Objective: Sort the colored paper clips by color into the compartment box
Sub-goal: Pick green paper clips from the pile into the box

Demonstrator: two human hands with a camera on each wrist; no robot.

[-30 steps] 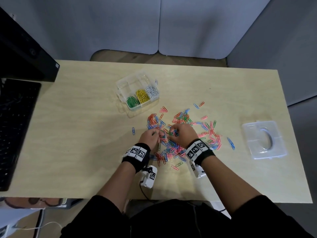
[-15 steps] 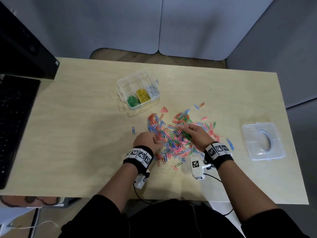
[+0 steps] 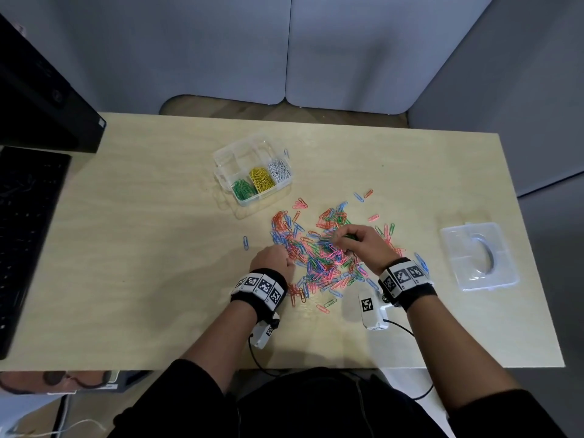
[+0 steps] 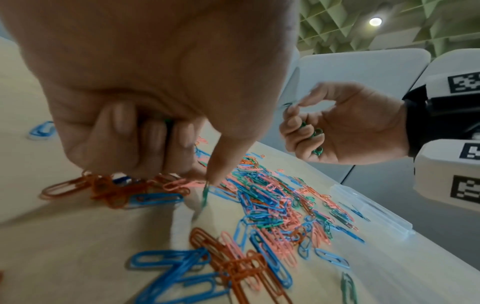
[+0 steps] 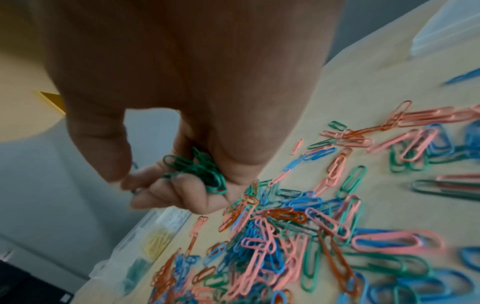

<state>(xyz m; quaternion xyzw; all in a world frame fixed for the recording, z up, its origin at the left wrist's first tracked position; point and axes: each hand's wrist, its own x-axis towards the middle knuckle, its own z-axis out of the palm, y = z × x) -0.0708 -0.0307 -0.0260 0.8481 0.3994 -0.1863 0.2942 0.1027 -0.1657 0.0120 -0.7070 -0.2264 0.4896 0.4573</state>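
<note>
A mixed pile of paper clips (image 3: 319,254) in blue, pink, orange and green lies mid-table. My left hand (image 3: 273,257) rests at the pile's left edge; its thumb and forefinger (image 4: 202,176) pinch a green clip (image 4: 205,195), and more green shows inside the curled fingers. My right hand (image 3: 357,245) hovers over the pile's right part, holding a bunch of green clips (image 5: 202,170) in its curled fingers. The clear compartment box (image 3: 234,156) stands behind the pile with green (image 3: 243,188), yellow and white clips in its near row.
The box's clear lid (image 3: 478,257) lies at the table's right. A black keyboard (image 3: 25,232) and a dark monitor sit at the left edge. A lone blue clip (image 3: 246,242) lies left of the pile. Bare tabletop surrounds the pile.
My right hand has moved right, away from the left hand, and now hangs above the pile with green clips. The left hand has stayed at the pile's left edge.
</note>
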